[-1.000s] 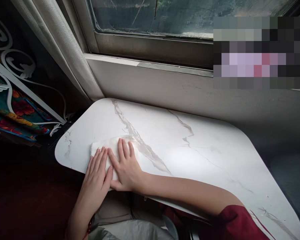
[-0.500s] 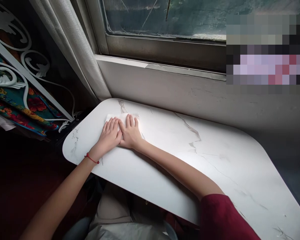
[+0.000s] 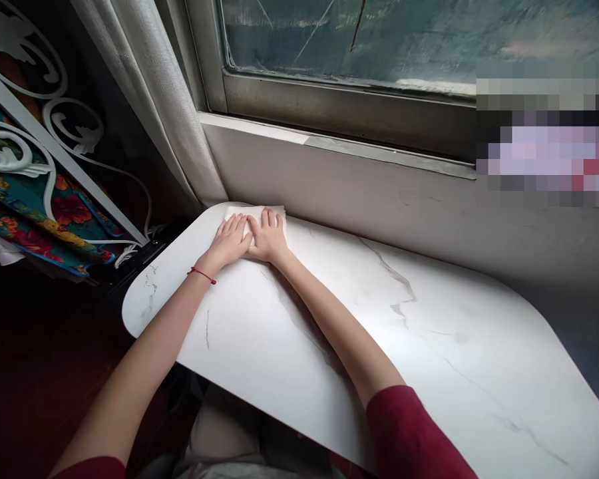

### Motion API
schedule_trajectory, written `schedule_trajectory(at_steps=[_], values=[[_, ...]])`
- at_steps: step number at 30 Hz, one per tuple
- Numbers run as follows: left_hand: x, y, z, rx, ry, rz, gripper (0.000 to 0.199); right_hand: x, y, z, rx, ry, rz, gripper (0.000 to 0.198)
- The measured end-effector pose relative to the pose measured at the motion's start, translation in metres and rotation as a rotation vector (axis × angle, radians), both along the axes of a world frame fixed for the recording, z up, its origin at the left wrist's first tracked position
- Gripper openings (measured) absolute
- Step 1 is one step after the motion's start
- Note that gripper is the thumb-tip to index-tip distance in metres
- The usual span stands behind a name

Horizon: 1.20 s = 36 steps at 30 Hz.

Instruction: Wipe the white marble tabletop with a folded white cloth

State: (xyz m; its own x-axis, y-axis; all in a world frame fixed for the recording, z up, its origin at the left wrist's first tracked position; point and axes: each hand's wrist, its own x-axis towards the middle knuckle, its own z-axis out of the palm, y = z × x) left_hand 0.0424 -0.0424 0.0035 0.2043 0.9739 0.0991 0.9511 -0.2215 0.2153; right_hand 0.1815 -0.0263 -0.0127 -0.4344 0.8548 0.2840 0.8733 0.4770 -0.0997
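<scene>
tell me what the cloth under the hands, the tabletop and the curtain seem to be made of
Cloth: white, matt and soft-looking, lying flat; perhaps cotton, though a thick paper wipe is possible.
Tabletop: smooth with a sheen, showing grey marble-like veins; stone or printed laminate, I can't tell which.
Curtain: probably woven fabric, pale, judging by its textured surface and long folds.

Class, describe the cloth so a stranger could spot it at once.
Below the window, find the white, grey-veined table. At its far edge, near the curtain, the left hand and right hand lie flat on the white cloth, whose visible part is plain, unlike the veined table.
</scene>
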Motion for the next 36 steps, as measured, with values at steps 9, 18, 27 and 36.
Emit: schedule_trajectory(at_steps=[9,18,27,36], values=[[-0.028,0.019,-0.003,0.033,-0.041,0.064,0.061,-0.031,0.037,0.000,0.002,0.023,0.007,0.068],[-0.036,0.019,-0.002,0.050,-0.052,0.200,0.060,-0.052,0.052,0.004,-0.017,0.005,0.079,0.068],[-0.045,0.012,0.012,0.111,0.001,0.239,0.048,-0.075,0.034,0.000,0.011,0.015,0.062,0.067],[-0.042,-0.018,0.012,0.070,0.106,0.242,0.055,-0.075,0.002,0.001,-0.032,-0.054,0.091,0.073]])
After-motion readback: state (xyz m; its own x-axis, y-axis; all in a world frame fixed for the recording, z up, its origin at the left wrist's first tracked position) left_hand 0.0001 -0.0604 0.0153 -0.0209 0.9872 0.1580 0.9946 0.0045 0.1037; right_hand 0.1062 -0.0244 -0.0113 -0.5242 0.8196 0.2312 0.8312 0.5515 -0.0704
